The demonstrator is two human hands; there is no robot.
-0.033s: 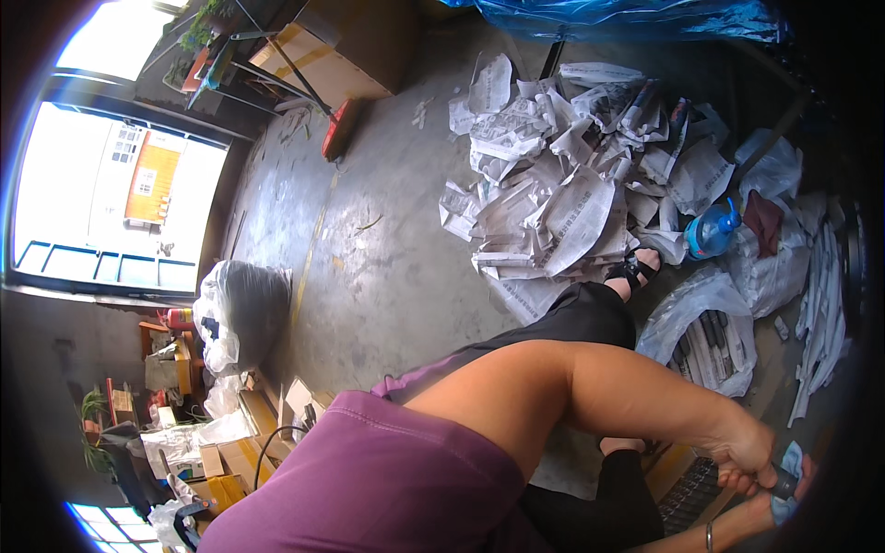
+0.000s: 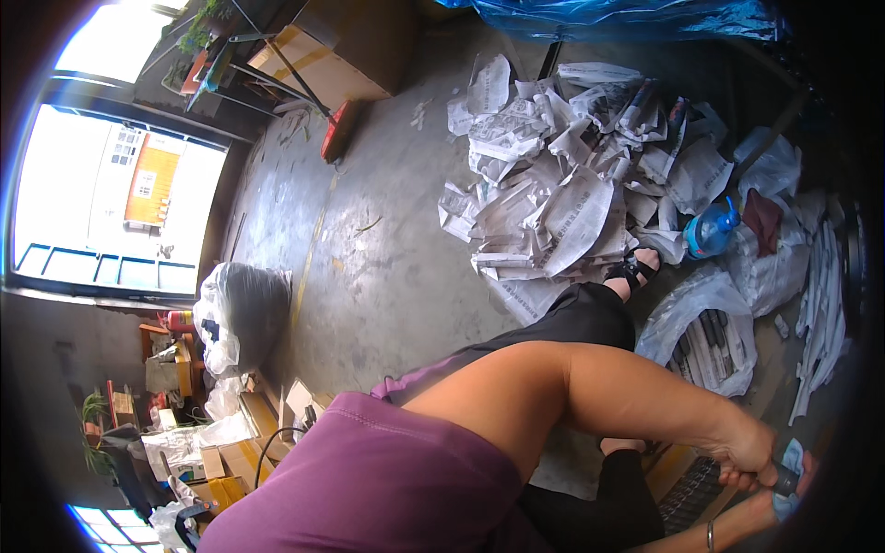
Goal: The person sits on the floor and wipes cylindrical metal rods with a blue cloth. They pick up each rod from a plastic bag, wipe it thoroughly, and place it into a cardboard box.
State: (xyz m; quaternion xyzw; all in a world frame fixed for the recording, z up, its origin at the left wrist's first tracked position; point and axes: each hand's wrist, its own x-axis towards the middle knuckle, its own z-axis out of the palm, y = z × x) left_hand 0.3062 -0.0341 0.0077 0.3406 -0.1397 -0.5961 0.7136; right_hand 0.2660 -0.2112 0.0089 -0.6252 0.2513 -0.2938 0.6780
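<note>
On left, one stuffed clear bag (image 2: pixel 235 309), one red broom head (image 2: pixel 337 132). Middle: one newspaper heap (image 2: pixel 572 217), sheets too many to count. Then one open clear bag (image 2: pixel 660 324) of dark-tipped rods, one blue bottle (image 2: pixel 708 234). Far right: my left hand (image 2: pixel 749 453) closed round one dark cylinder (image 2: pixel 784 480); my right hand (image 2: pixel 763 510) curled round one light-blue cloth (image 2: pixel 785 506) against cylinder, finger detail unclear.

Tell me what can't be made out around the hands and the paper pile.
Right hand: head view, partly covered by the blue cloth and dim toward the dark rim.
Dark cylinder: head view, one end hidden inside the left hand.
Paper pile: head view, whatever lies underneath is hidden by its upper sheets.
</note>
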